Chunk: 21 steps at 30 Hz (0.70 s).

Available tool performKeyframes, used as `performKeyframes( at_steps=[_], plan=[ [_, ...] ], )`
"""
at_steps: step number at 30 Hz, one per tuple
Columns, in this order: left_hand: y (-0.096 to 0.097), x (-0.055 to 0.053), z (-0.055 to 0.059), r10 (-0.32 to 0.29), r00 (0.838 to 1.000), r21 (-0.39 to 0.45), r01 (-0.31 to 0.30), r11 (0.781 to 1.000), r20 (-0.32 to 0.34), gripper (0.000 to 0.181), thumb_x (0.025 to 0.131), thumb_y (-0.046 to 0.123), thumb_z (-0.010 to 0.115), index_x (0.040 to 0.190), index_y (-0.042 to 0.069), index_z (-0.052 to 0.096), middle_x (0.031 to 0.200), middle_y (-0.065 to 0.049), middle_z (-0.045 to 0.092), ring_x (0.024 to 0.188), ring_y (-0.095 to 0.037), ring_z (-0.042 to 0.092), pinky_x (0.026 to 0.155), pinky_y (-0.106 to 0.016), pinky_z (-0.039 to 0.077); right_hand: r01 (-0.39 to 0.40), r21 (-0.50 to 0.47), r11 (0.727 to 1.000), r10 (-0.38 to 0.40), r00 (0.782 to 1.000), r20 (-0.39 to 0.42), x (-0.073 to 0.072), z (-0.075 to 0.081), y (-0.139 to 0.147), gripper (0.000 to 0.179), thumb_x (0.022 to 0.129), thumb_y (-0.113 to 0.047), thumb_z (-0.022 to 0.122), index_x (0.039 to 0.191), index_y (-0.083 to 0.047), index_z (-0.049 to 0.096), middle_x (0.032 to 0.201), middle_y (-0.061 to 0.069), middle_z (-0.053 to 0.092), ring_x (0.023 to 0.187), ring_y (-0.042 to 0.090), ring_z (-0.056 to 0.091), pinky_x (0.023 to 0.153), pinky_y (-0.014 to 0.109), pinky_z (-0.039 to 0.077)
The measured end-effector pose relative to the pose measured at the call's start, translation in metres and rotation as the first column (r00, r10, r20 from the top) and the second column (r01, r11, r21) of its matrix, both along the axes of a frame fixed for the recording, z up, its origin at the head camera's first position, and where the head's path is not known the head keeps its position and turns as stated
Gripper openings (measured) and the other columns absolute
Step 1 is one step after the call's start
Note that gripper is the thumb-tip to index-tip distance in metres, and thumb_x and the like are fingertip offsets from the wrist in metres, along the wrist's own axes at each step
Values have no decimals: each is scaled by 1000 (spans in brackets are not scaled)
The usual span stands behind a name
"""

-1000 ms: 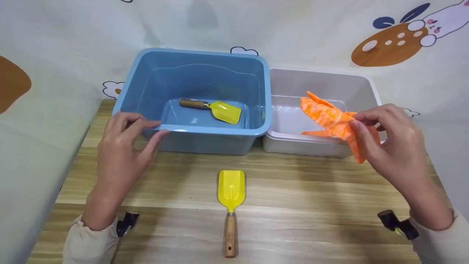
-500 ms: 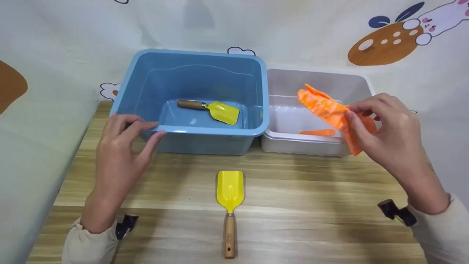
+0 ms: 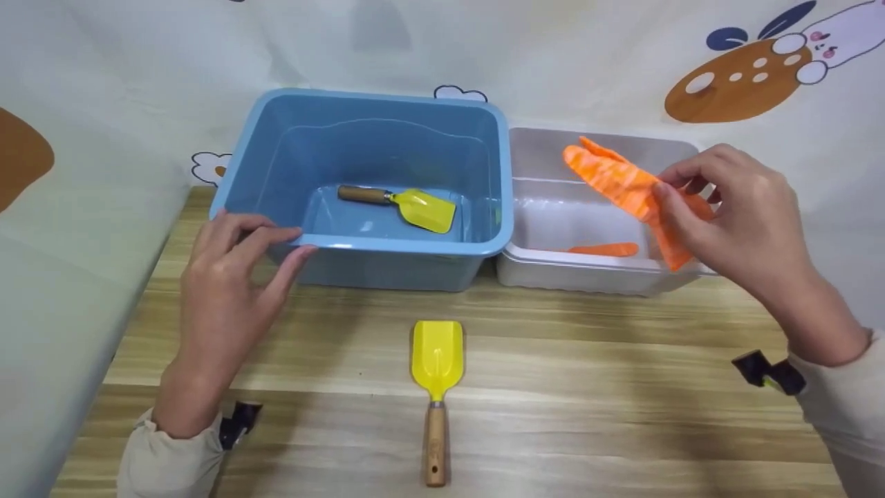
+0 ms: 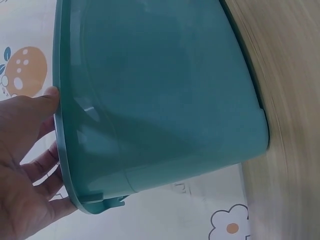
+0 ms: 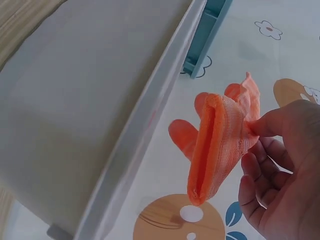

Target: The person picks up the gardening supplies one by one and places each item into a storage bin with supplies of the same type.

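Because a printed cloth (image 3: 588,48) rises behind the far edge, the worktop (image 3: 567,366) reads as a small walled workspace, with both containers set along its back, which leaves the middle and near edge within easy reach. The blue bin (image 3: 387,270) stands toward the far left corner; the smaller grey bin (image 3: 594,278) is just beside it, toward the far right corner, and whether their rims touch cannot be told. The person's left hand (image 3: 231,277) is clamped on the blue bin's front rim near its left corner, thumb outside and fingers behind, probably to steady it. The right hand (image 3: 740,207) has thumb and forefinger together on an orange glove (image 3: 619,190), raised over the mouth of the grey bin; such a light pinch presumably suffices for soft knit and lets the rest stick out loose. Midway between the worktop's left and right edges lies a yellow shovel (image 3: 436,360), its wooden handle toward the near edge, an arrangement that seems to suit the person's grasp. A second shovel (image 3: 422,209) lies on the blue bin's floor, handle left and blade right, apparently just resting there. Smallest is an orange piece (image 3: 608,250) in the grey bin, half hidden by the front wall, perhaps another glove. No brand or label is legible; a faint mark on the near shovel's handle is too small to read.
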<state>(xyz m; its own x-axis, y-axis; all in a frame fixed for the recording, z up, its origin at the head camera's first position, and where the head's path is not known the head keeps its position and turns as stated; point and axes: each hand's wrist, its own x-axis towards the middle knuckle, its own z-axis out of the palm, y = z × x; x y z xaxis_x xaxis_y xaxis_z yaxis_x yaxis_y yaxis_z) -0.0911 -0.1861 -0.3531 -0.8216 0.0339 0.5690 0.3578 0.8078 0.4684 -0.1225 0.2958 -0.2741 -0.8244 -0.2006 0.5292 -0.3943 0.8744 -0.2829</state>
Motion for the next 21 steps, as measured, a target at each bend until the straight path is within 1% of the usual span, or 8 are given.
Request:
performKeyframes(
  at_steps=[2,5,11,14,18,20,21],
  plan=[
    [0,0,1,0,1000,-7,0,1000,6,30,87,30,79,108,9,78,104,-12,64,105,-28,57,98,-52,52,-6,25,1000,5,1000,14,-2,4,0,14,88,-16,75,95,-3,76,85,9,70,76,-6,44,69,3,34],
    [0,2,2,-6,1000,-14,6,1000,23,29,88,30,78,107,9,77,104,-12,63,104,-28,56,96,-49,52,-22,56,998,20,999,41,-4,8,1,12,89,-16,75,94,-5,75,84,7,69,77,-4,44,68,5,33],
    [-2,10,0,10,999,-33,-8,999,48,28,87,29,80,106,9,76,104,-11,62,103,-28,56,94,-50,52,-72,87,994,61,990,125,-10,8,1,10,89,-17,75,95,-10,75,84,2,69,76,1,48,64,8,35],
    [-1,11,-1,16,999,-31,-15,999,49,28,86,28,80,106,9,76,104,-12,62,104,-28,56,96,-51,52,-76,94,993,58,983,175,-15,10,1,10,88,-18,76,95,-12,76,85,2,69,76,1,49,62,7,36],
    [0,6,1,6,999,-20,-5,1000,42,28,88,28,79,107,8,76,105,-12,62,105,-28,55,98,-51,51,-71,125,990,43,976,213,-23,16,2,11,89,-19,75,96,-12,76,88,4,71,76,-1,47,60,9,35],
    [1,4,3,2,999,-18,-2,1000,45,28,88,29,79,107,9,76,105,-12,62,106,-28,55,105,-54,48,-69,132,989,38,974,223,-26,18,1,11,89,-19,75,96,-12,76,88,4,71,76,-2,47,59,9,35],
    [0,4,2,2,999,-19,-1,1000,47,28,88,29,78,107,9,76,105,-12,62,106,-29,55,106,-54,47,-70,134,988,38,973,227,-29,18,0,11,89,-20,75,96,-12,75,89,4,71,76,-3,47,59,10,35]
  ],
)
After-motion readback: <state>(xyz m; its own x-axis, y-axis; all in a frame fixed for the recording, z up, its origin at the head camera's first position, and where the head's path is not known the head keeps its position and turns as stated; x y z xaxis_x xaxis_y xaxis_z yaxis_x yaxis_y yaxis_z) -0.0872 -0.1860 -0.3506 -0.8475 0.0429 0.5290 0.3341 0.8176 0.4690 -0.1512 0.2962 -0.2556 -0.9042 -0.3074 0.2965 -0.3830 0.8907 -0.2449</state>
